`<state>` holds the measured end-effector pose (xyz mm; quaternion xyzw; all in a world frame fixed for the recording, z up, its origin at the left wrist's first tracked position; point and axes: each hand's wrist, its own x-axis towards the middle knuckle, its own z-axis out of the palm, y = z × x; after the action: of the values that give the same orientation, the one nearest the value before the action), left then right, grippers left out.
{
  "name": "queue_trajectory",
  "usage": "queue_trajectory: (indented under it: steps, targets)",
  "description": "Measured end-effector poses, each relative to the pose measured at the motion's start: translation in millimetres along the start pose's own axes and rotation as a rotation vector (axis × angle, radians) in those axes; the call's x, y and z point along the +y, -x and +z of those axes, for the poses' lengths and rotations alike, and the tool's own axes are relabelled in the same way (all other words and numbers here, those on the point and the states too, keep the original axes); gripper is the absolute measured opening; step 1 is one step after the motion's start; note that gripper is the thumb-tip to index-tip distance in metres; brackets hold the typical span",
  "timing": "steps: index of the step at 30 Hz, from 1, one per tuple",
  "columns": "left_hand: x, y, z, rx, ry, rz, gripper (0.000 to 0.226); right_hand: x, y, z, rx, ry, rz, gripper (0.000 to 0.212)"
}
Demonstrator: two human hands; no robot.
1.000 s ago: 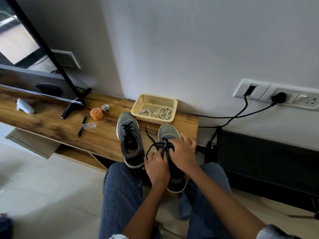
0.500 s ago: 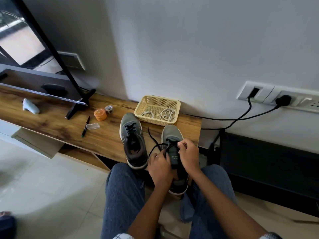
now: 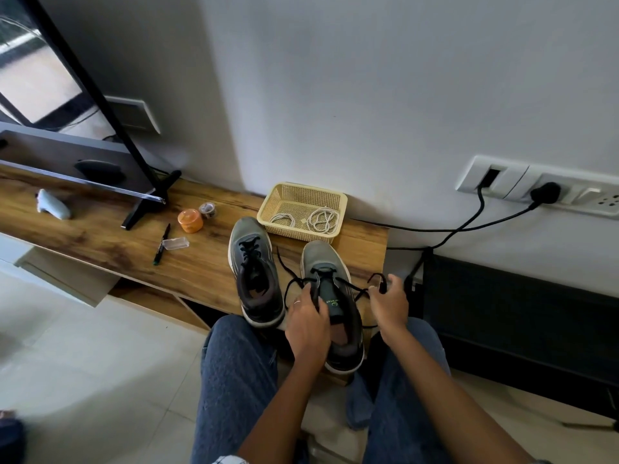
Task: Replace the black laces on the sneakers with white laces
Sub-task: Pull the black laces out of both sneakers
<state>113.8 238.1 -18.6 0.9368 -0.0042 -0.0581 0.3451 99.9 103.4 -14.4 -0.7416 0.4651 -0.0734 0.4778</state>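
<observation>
Left hand (image 3: 306,324): your fingers pinch the black lace (image 3: 348,285) at the tongue of the right sneaker (image 3: 335,303), steadying the shoe. Right hand (image 3: 388,304): curled round the lace's free end, drawn out to the shoe's right side.

Black lace: soft, limp, light; it likely slides through eyelets with some drag. Take hold close to each eyelet and pull short lengths.

Right sneaker: on the wooden shelf (image 3: 100,239) edge, above your knees; light, so likely to shift unless held.

Left sneaker (image 3: 255,272): just beside it, fully laced in black.

White laces (image 3: 321,221): coiled in the yellow basket (image 3: 278,199) behind the shoes.
</observation>
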Motion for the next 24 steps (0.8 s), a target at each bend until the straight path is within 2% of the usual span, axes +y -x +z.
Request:
queue_trajectory:
  steps: [3,6,9,12,15,20,24]
  targets:
    - [2.5,-6.0,-3.0,0.032,0.004,0.109,0.046,-4.0,10.2,7.3,-0.024,0.218,-0.215,0.064]
    - [6.7,-21.9,-5.7,0.061,-0.102,0.27,0.04,-8.7,19.9,17.6,-0.088,0.308,-0.418,0.055]
    - [10.6,-38.6,-7.5,-0.007,-0.248,0.375,0.038,-9.1,24.1,26.0,-0.153,0.353,-0.559,0.046]
    - [10.8,-47.6,-5.3,-0.063,-0.397,0.428,0.036,-4.8,25.0,28.5,-0.184,0.452,-0.567,0.042]
    - [15.5,-49.1,-1.2,-0.051,-0.503,0.45,0.03,0.3,25.5,29.3,-0.175,0.536,-0.621,0.039]
    - [25.3,-54.8,-0.8,-0.013,-0.619,0.452,0.012,5.8,24.9,31.8,-0.196,0.534,-0.65,0.037]
    - [21.9,-62.1,5.2,0.004,-0.626,0.503,0.026,9.1,27.1,30.6,-0.141,0.462,-0.613,0.033]
